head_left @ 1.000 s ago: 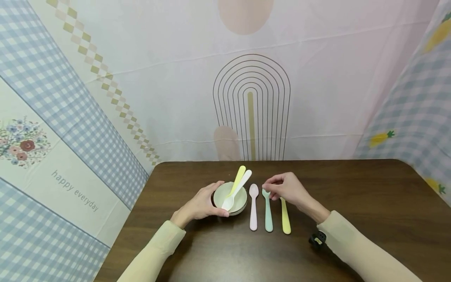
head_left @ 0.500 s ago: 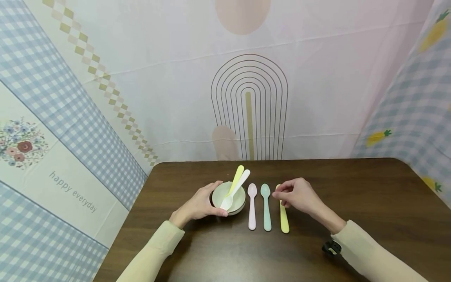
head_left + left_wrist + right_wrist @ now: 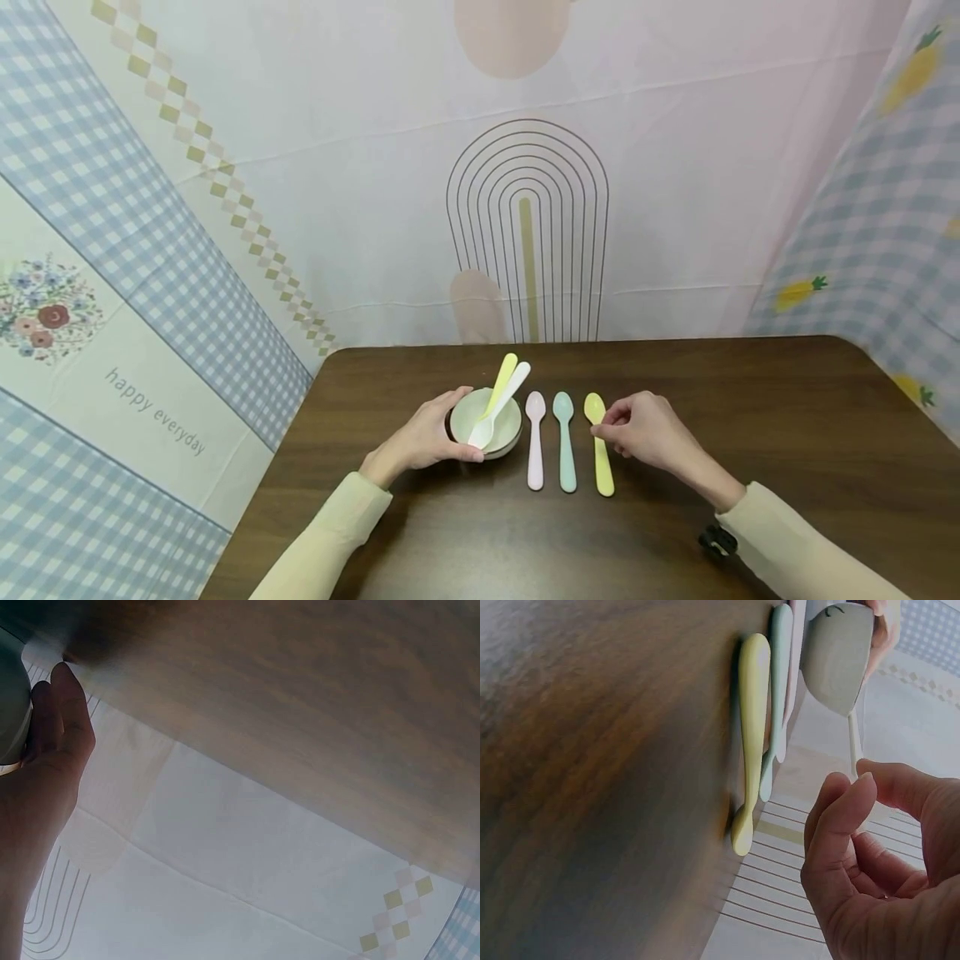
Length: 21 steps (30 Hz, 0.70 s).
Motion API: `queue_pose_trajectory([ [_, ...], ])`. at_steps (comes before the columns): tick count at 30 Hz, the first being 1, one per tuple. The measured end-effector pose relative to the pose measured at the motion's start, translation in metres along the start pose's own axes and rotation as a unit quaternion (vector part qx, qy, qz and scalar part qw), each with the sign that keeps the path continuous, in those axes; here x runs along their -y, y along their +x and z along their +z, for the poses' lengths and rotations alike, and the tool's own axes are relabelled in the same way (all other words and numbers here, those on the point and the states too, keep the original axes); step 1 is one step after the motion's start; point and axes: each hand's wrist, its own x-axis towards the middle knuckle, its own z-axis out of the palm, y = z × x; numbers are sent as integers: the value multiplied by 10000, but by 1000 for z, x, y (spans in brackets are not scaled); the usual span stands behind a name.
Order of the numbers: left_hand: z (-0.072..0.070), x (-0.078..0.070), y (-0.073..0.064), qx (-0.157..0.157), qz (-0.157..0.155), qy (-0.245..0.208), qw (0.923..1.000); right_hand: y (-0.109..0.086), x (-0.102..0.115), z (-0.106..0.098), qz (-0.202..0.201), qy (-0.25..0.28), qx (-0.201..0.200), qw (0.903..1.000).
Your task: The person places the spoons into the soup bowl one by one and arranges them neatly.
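Observation:
My left hand [image 3: 429, 433] grips the side of a small pale bowl [image 3: 465, 408], thumb at the near rim and fingers round the far side. A yellow spoon [image 3: 504, 377] and a white spoon [image 3: 513, 385] lean in the bowl, handles pointing away over the rim. To its right, a pink spoon [image 3: 536, 454], a mint-green spoon [image 3: 566, 458] and a second yellow spoon [image 3: 603, 471] lie in a row. My right hand [image 3: 647, 429] hovers by the second yellow spoon's neck, fingers loosely bent. In the right wrist view, the fingertips [image 3: 864, 787] are apart from that spoon.
Brown wooden table [image 3: 480, 533] lies under everything. A printed white cloth [image 3: 375, 208] hangs behind its far edge, with checked cloth [image 3: 862, 250] at the right. A black strap-like device [image 3: 717, 540] sits at the right wrist.
My right hand has moved right, from over the mint-green spoon's bowl to beside the second yellow spoon, and slightly nearer. The left hand stays on the bowl; the spoons lie as before.

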Motion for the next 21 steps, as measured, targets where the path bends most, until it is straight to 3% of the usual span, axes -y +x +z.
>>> queue_pose_trajectory([
  [9,0,-1,2,-24,148,50,9999,-6,-5,0,148,-311,-1,9994],
  [21,0,-2,1,16,33,50,10000,-9,-16,6,123,-518,166,9984],
])
